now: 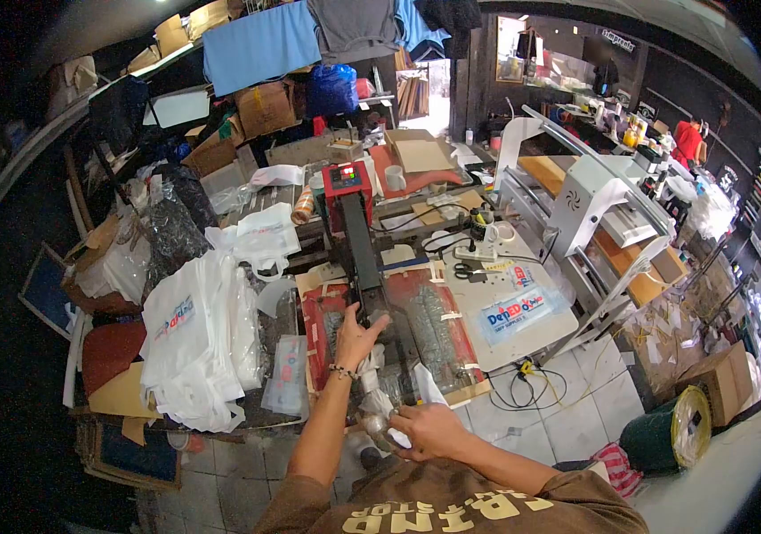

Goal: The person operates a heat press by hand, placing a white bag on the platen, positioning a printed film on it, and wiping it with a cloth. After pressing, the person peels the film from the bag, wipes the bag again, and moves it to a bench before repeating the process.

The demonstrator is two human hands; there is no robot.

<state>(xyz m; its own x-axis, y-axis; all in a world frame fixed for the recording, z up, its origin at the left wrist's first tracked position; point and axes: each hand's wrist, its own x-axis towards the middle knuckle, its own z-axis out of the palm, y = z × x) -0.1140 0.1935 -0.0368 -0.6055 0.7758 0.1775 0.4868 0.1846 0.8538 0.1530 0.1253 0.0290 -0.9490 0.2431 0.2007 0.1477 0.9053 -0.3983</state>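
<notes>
A heat press with a red control box (345,181) and a long dark arm (358,249) stands in front of me. My left hand (360,341) lies on the front of the press with its fingers spread. Below it is the press's lever (373,392), wrapped in pale material, with a rounded end. My right hand (434,431) is closed beside that end, and a bit of something white shows at its fingers. What it grips is mostly hidden. A white strip (428,384) pokes out above the right hand. Red worn boards (438,320) flank the press.
White printed bags (189,329) are piled on the left, with clear printed film sheets (285,374) near them. To the right, a white table (487,343) bears printed transfers (521,311), scissors (469,272) and a power strip (474,252). Cables (532,384) lie on the tiled floor.
</notes>
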